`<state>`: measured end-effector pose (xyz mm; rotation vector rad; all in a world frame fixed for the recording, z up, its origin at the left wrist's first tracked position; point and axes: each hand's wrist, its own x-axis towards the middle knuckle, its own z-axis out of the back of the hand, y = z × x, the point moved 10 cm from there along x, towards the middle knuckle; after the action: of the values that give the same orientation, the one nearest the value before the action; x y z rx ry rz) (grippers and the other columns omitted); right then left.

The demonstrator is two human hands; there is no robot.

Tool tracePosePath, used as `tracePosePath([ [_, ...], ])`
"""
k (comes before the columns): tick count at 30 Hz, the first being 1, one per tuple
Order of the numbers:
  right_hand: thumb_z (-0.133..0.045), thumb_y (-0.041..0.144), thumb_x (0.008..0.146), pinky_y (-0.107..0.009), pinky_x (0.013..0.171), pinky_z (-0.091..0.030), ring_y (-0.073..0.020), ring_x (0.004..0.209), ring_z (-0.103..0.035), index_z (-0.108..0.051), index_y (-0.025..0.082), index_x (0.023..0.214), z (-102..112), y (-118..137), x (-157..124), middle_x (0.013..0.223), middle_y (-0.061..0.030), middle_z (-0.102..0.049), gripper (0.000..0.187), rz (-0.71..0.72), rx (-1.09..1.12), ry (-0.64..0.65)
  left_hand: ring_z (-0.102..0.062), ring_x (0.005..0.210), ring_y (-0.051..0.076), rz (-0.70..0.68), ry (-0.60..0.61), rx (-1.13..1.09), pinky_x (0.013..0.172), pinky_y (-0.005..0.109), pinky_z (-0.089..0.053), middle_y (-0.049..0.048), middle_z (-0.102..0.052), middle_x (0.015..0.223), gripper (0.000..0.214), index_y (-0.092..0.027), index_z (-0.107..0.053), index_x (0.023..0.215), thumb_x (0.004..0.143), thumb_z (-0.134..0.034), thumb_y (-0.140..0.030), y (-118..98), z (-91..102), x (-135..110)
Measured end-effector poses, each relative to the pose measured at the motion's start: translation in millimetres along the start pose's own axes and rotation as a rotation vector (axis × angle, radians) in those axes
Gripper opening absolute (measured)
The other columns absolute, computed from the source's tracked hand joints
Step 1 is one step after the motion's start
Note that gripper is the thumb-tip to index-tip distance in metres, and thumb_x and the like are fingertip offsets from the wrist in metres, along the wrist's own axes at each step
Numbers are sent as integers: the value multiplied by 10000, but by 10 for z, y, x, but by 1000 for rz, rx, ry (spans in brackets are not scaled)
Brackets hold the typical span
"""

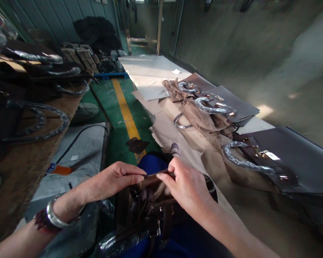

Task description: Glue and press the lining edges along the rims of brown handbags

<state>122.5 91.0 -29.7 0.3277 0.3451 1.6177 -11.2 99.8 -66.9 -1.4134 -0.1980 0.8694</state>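
A dark brown handbag (148, 211) rests on my lap, its plastic-wrapped handle (123, 240) toward me. My left hand (121, 176) pinches the bag's upper edge between thumb and fingers. Close by on the right, my right hand (184, 181) pinches the same edge, leaving a short stretch of it between the two thumbs. Metal fittings and a strap show on the bag's front below my hands. Part of the bag is hidden behind my right hand and wrist.
On the right, a paper-covered table (174, 134) carries several bags with wrapped handles, including a dark bag (304, 157). More bags lie on the wooden bench (56, 111) at left. An orange-handled tool (61, 170) is below it. A dark scrap (137, 145) lies on the floor.
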Motion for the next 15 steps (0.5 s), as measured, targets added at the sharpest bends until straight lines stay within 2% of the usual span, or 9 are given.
tracePosePath([
  [3, -665, 311, 800, -251, 638, -382, -173, 768, -627, -548, 210, 996, 21, 13, -6, 843, 6, -636, 249, 32, 68, -26, -580, 760, 141, 19, -2, -24, 698, 195, -453, 6, -680, 831, 283, -169, -691, 947, 858, -496, -353, -3, -24, 8],
  [5, -631, 305, 833, -250, 652, -389, -168, 798, -627, -576, 254, 1045, -14, 39, -3, 891, 10, -632, 226, 60, 80, 18, -589, 782, 146, 28, -10, -26, 720, 202, -459, 3, -689, 858, 283, -182, -693, 970, 854, -501, -354, 3, -30, 15],
  [8, -593, 317, 862, -243, 636, -378, -160, 785, -627, -640, 259, 908, -67, 58, 9, 842, 13, -631, 87, 70, 76, 96, -600, 782, 150, 44, -25, -21, 735, 209, -471, -1, -696, 859, 275, -185, -698, 956, 839, -523, -362, 23, -5, 8],
  [11, -604, 301, 855, -232, 623, -363, -146, 757, -626, -633, 224, 798, -63, 75, 21, 785, 19, -637, 100, 64, 100, 114, -621, 788, 173, 65, 7, 20, 736, 230, -493, 5, -700, 828, 324, -176, -700, 918, 857, -477, -403, 20, 3, -22],
  [13, -606, 282, 853, -229, 617, -361, -143, 748, -630, -623, 212, 778, -49, 105, 29, 771, 21, -646, 103, 76, 113, 105, -634, 830, 202, 64, 7, 171, 745, 255, -507, 14, -707, 864, 373, -192, -693, 964, 876, -425, -437, -23, 15, -37],
  [15, -592, 262, 859, -229, 622, -367, -145, 763, -639, -618, 208, 780, -31, 148, 37, 781, 17, -658, 99, 104, 124, 89, -630, 912, 234, 23, -130, 415, 816, 305, -503, 36, -704, 966, 380, -206, -671, 1047, 868, -433, -443, -149, 96, -36],
])
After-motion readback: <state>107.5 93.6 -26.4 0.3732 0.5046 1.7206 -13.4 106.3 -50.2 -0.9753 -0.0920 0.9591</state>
